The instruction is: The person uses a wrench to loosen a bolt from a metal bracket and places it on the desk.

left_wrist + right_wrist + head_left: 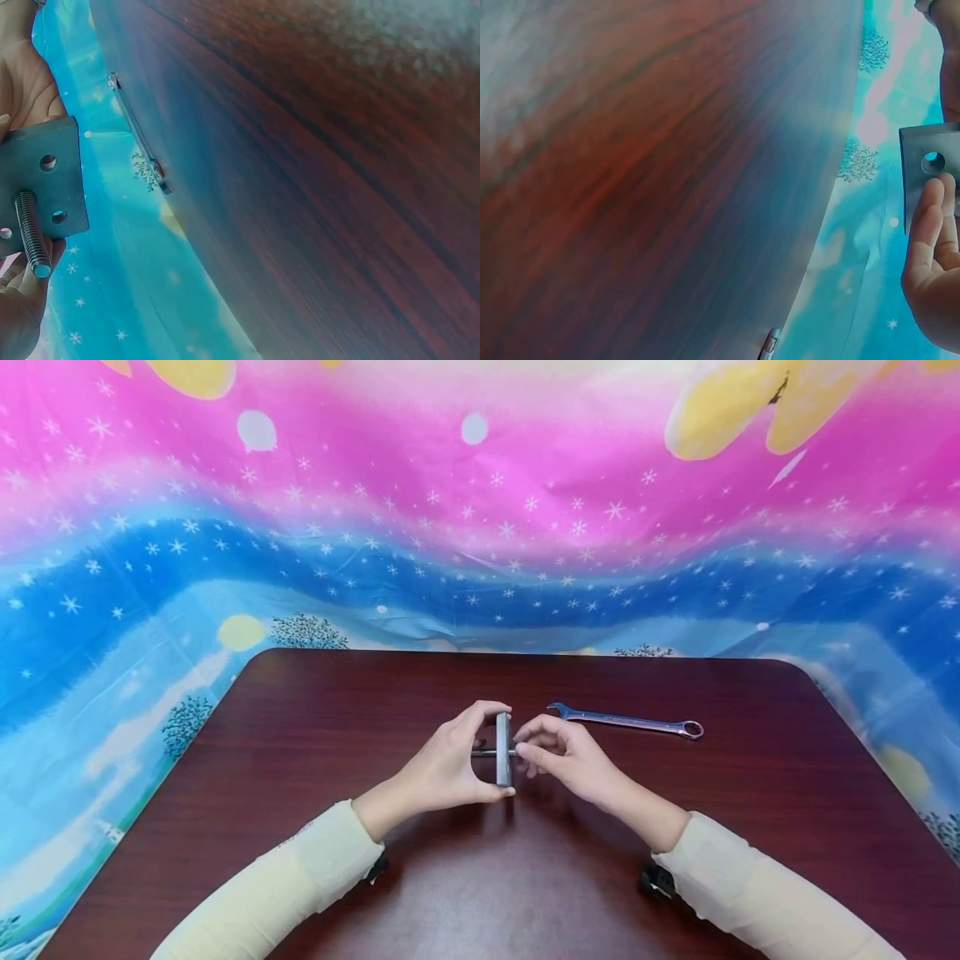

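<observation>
My left hand (450,764) grips a grey metal plate (503,752) by its opposite edges, fingers at the far edge and thumb at the near one. The plate stands on edge above the table. Several round holes show in it in the left wrist view. A threaded bolt (30,232) passes through the plate, its shaft sticking out on the left palm's side. On the other side, my right hand (570,756) pinches the bolt's end between thumb and fingers. These fingers partly cover the plate's face in the right wrist view, hiding the bolt's end.
A combination wrench (630,721) lies on the dark red-brown wooden table (360,693), beyond my right hand. Behind the table hangs a pink and blue patterned cloth (450,510) that runs down along its sides.
</observation>
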`<state>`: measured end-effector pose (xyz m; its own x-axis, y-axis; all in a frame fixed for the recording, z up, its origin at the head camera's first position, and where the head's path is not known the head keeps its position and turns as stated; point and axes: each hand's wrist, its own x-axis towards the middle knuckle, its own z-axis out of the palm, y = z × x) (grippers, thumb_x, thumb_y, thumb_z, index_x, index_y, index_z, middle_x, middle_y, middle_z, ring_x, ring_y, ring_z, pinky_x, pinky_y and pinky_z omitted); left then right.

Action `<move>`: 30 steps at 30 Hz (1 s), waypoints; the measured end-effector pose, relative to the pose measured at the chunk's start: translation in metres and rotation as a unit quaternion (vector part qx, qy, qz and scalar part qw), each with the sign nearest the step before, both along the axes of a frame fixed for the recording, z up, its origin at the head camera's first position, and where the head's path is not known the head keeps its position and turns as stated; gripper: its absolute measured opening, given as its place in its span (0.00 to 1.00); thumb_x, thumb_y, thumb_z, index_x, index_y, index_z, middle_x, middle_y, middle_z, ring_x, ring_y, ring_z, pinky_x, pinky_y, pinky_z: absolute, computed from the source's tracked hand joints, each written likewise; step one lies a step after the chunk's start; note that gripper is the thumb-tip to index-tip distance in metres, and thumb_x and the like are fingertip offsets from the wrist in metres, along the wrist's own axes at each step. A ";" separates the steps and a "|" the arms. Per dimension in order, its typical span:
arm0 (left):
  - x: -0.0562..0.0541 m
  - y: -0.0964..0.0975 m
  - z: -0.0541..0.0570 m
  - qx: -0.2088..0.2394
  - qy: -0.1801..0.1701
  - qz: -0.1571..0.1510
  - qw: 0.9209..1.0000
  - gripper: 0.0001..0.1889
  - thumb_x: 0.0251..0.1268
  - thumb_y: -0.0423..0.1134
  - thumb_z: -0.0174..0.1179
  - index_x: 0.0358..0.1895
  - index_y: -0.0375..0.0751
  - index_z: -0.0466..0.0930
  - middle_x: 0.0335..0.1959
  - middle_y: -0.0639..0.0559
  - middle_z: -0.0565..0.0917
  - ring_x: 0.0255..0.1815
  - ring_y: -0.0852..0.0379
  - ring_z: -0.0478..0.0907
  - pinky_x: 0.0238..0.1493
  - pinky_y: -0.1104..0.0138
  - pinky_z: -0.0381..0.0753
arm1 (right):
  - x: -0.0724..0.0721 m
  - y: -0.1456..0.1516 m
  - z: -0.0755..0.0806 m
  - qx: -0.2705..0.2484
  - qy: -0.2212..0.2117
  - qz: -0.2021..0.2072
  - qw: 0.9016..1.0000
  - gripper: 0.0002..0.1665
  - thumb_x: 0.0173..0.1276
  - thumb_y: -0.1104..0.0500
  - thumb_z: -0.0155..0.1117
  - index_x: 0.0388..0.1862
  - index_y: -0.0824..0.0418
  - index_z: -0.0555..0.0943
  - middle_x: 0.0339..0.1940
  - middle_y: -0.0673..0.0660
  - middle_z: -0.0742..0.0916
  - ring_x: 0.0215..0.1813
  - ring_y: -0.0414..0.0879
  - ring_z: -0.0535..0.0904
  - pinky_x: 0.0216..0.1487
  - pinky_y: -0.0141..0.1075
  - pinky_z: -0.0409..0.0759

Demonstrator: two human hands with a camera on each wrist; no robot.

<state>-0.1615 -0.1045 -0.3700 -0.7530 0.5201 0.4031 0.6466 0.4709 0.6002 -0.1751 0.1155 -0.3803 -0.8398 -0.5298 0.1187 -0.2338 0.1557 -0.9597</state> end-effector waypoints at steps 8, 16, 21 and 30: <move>0.001 0.001 0.001 0.001 -0.008 -0.006 1.000 0.48 0.38 0.42 0.82 0.66 0.44 0.63 0.57 0.49 0.78 0.52 0.57 0.79 0.54 0.62 0.82 | 0.002 -0.005 0.000 -0.006 -0.005 -0.015 1.000 0.10 0.74 0.64 0.57 0.46 0.72 0.78 0.31 0.68 0.86 0.30 0.43 0.82 0.39 0.44 0.86; 0.002 -0.002 0.000 -0.006 -0.014 0.002 1.000 0.48 0.37 0.43 0.82 0.65 0.45 0.64 0.56 0.49 0.78 0.52 0.57 0.78 0.53 0.59 0.83 | 0.004 -0.004 0.000 0.024 0.044 -0.012 0.999 0.14 0.63 0.68 0.68 0.47 0.66 0.79 0.39 0.64 0.85 0.36 0.44 0.83 0.40 0.31 0.82; 0.002 -0.002 0.000 -0.008 -0.016 0.003 1.000 0.47 0.38 0.42 0.82 0.65 0.45 0.63 0.56 0.48 0.78 0.53 0.58 0.79 0.54 0.59 0.83 | 0.004 -0.003 0.000 0.025 0.038 -0.008 0.999 0.14 0.63 0.68 0.68 0.48 0.67 0.79 0.40 0.65 0.85 0.37 0.44 0.83 0.40 0.31 0.83; 0.003 0.000 0.001 -0.006 -0.016 -0.006 1.000 0.48 0.37 0.42 0.82 0.66 0.44 0.63 0.57 0.46 0.78 0.52 0.56 0.79 0.54 0.55 0.83 | 0.005 0.000 0.001 -0.015 -0.030 0.022 0.999 0.13 0.74 0.65 0.57 0.52 0.74 0.75 0.36 0.73 0.86 0.35 0.48 0.86 0.43 0.44 0.87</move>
<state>-0.1587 -0.1046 -0.3690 -0.7592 0.5332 0.3732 0.6329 0.4711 0.6145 -0.1699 0.1159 -0.3796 -0.8219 -0.5631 0.0854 -0.1815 0.1168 -0.9764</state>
